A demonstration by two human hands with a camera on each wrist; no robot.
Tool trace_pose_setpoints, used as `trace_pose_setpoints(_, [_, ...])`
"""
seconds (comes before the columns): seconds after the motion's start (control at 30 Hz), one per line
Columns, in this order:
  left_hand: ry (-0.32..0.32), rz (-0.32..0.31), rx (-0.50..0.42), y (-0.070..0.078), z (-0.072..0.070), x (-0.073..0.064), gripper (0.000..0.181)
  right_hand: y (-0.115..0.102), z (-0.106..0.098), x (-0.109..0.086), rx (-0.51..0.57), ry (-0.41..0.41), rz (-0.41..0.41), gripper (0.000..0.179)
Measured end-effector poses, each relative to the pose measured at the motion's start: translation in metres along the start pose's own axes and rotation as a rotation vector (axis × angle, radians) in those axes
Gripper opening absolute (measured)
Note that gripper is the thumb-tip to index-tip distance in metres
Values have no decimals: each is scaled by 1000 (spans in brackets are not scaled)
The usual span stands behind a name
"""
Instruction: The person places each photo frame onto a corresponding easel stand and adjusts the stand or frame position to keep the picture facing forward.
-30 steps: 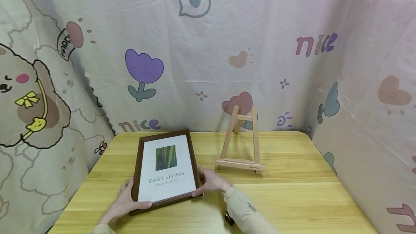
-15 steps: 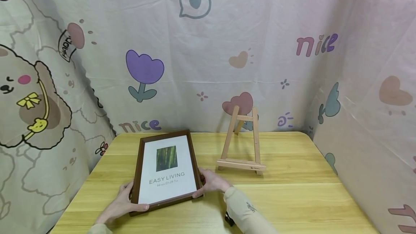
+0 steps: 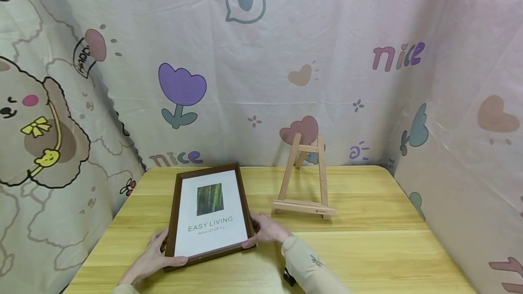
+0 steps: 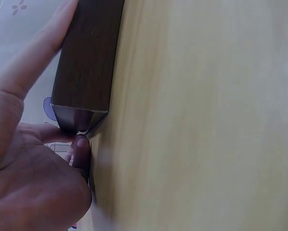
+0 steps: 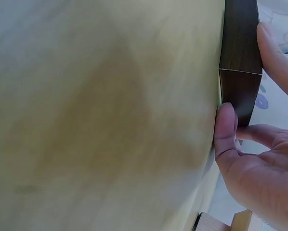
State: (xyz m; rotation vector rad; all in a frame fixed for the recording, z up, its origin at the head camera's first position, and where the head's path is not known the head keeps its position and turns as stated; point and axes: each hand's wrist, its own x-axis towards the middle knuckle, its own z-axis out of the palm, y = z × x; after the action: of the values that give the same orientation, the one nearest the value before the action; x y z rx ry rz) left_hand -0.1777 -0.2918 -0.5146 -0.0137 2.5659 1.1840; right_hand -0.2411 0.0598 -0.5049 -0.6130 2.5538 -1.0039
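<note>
A dark brown picture frame (image 3: 210,212) with a white "EASY LIVING" insert and a small green bamboo picture lies face up, slightly turned, on the left of the table. At its lower left corner my left hand (image 3: 153,255) grips it, thumb on the front of the bottom edge and fingers at the side. My right hand (image 3: 265,229) holds the lower right corner likewise. In the left wrist view, fingertips (image 4: 81,150) bend in under the frame's corner (image 4: 84,72). The right wrist view shows a fingertip (image 5: 226,120) between the frame (image 5: 240,62) and the tabletop.
A small light wooden easel (image 3: 303,205) stands to the right of the frame, toward the back of the wooden table (image 3: 367,248). Patterned cloth (image 3: 253,58) hangs behind the table and along both sides.
My left thumb has slid slightly left along the frame's bottom edge. The frame, the right hand and the easel stay practically where they were.
</note>
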Motion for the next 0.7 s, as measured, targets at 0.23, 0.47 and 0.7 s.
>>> trace_pose_setpoints(0.23, [17,-20,-14,-1,2,-2,130,2,1,-2,16,22,-14,106])
trace_pose_setpoints(0.47, [20,-11,-2,0,4,-2,130,6,1,-1,65,27,-63,108])
trace_pose_setpoints(0.7, [27,8,-28,0,6,-4,129,8,2,0,117,24,-82,109])
